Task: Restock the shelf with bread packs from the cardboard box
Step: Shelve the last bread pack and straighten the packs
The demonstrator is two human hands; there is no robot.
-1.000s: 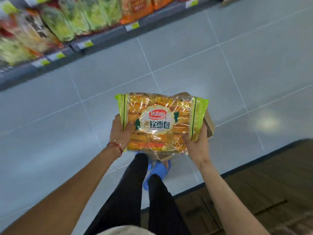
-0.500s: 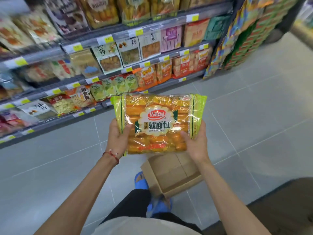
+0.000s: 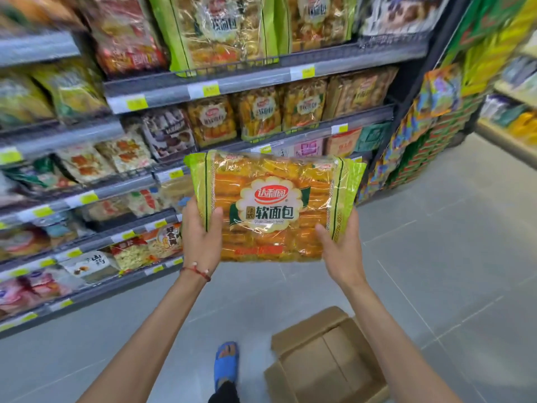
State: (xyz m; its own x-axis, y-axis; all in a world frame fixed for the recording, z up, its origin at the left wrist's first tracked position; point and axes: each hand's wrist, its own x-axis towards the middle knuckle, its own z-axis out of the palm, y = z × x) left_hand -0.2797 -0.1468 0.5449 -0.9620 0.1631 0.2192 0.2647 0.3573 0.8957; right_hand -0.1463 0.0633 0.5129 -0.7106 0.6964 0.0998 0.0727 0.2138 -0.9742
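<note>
Gripping the bread pack (image 3: pixel 273 207) at opposite ends, left hand (image 3: pixel 200 237) and right hand (image 3: pixel 343 245) curl round it.

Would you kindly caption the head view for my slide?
Left hand and right hand grip a bread pack before the stocked shelf, cardboard box open on the floor.

Bread pack (image 3: pixel 273 207): clear film, lime-green end bands, each with a thin dark-green stripe; orange-gold rolls show through. Centre label is white with a scalloped edge, a red logo oval, and dark-green characters and ribbon. Red print strip along the bottom edge.
Cardboard box (image 3: pixel 325 359): plain brown.
Slipper (image 3: pixel 226 363): bright blue.
Bracelet (image 3: pixel 196 270): red cord, white beads.
Floor tiles (image 3: pixel 436 257): pale grey, lighter grout lines.
Shelf rails (image 3: pixel 247 80): grey.
Price tags (image 3: pixel 308 72): yellow-green and white.
Top-shelf packs (image 3: pixel 220 27): same lime-green edges, gold film.
</note>
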